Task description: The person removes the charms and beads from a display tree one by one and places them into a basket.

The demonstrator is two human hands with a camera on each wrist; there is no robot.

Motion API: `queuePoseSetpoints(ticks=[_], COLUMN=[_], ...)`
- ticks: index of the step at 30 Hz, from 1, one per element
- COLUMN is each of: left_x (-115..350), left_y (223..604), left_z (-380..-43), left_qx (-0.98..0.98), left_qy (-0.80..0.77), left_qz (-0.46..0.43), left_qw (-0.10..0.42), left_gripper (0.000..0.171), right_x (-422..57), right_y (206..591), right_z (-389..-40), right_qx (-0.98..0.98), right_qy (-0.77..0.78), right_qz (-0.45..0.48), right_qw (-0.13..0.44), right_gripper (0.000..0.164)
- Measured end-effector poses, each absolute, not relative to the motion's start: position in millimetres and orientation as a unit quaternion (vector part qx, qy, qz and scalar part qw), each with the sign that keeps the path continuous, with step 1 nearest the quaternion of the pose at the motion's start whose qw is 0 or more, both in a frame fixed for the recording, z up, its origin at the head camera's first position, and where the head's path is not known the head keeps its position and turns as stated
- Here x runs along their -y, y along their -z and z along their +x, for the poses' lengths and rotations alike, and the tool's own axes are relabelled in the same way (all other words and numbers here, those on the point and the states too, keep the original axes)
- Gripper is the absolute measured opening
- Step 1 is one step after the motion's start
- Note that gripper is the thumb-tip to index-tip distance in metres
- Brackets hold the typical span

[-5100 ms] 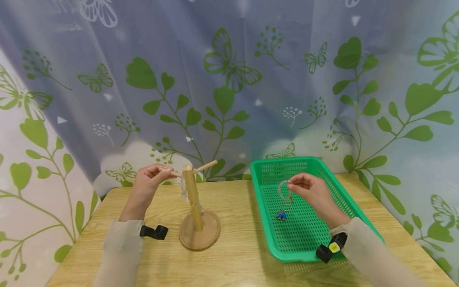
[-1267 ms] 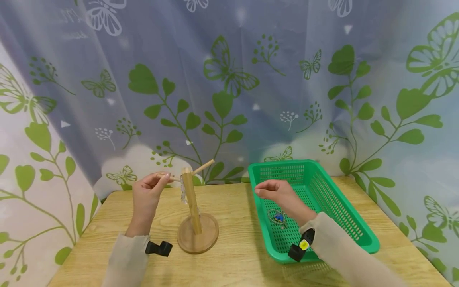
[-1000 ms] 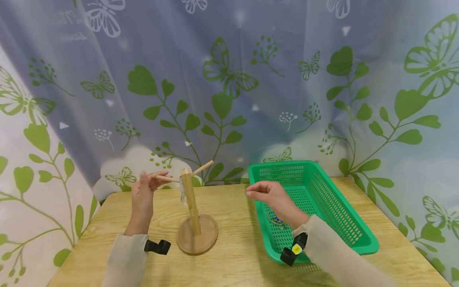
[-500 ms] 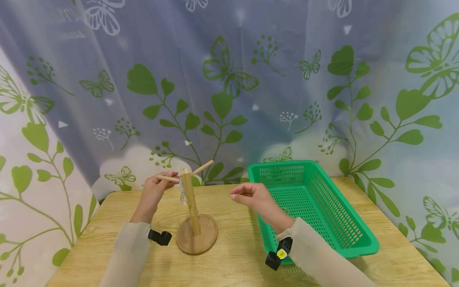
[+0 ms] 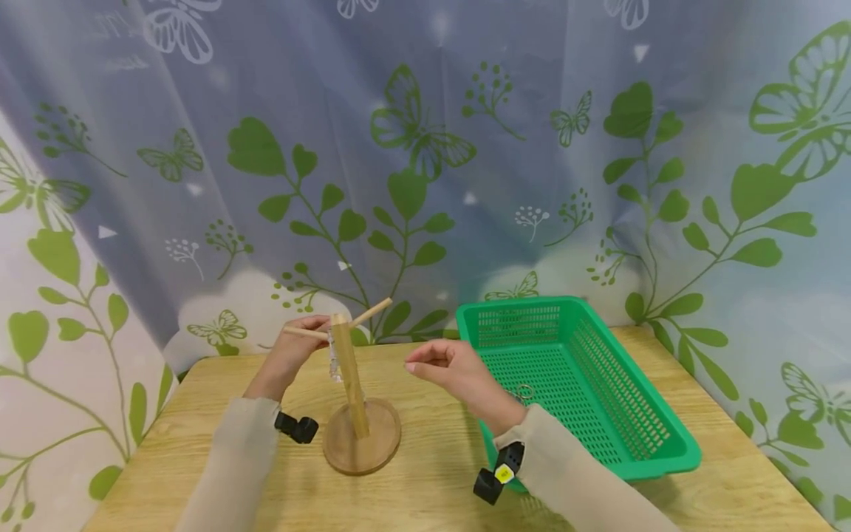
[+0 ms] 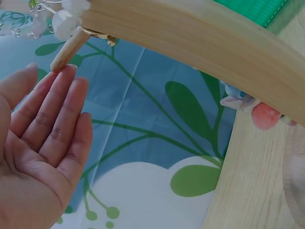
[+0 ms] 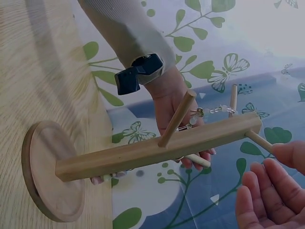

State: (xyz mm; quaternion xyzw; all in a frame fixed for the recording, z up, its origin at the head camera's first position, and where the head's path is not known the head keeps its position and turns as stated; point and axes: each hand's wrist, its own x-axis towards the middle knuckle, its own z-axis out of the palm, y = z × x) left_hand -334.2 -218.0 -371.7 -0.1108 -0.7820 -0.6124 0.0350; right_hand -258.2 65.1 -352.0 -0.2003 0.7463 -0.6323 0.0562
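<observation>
A wooden peg stand [image 5: 349, 380] on a round base stands between the hands. Beaded bracelets hang from it; a clear one [image 5: 335, 360] shows at its left side. My left hand [image 5: 289, 357] is behind the upper left peg [image 5: 306, 334]. In the left wrist view its fingers are nearly straight, a fingertip at the end of a peg [image 6: 69, 50], with white beads [image 6: 66, 21] nearby. My right hand [image 5: 459, 373] hovers right of the stand, thumb and fingers loosely bent, nothing visible between them. Pink and blue beads [image 6: 262, 114] show lower on the stand.
A green perforated basket [image 5: 665, 436] stands on the right of the wooden table [image 5: 425, 473]. A ring-shaped bracelet part [image 5: 524, 391] lies in it, partly hidden by my right wrist. A patterned curtain [image 5: 425, 244] hangs behind the table.
The bracelet with the blue charm, held by my right hand earlier, now lies in the basket. That hand has moved left toward the stand. My left hand released the peg end and moved behind the peg.
</observation>
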Motion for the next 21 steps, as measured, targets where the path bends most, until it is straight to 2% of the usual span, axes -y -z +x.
queuePoseSetpoints(ticks=[8,14,17,21], left_x=[217.5,213.3,212.5,212.5], left_y=[373.9,379.5,381.8,382.3], left_z=[-340.1,-343.7,-345.4,-346.4], left_qx=[0.774,0.754,0.728,0.692], left_qy=[0.621,0.646,0.672,0.7], left_qz=[-0.122,-0.115,-0.133,-0.169], left_qw=[0.022,-0.008,-0.028,-0.048], left_gripper=[0.025,0.03,0.025,0.03], right_x=[-60.4,-58.9,-58.3,-57.6], right_y=[353.9,357.3,358.1,358.6], right_z=[-259.3,-260.6,-260.7,-260.8], right_qx=[-0.741,-0.739,-0.739,-0.737], right_qy=[0.635,0.636,0.635,0.636], right_qz=[-0.212,-0.216,-0.216,-0.22], right_qw=[0.049,0.053,0.056,0.059], right_gripper=[0.017,0.017,0.018,0.018])
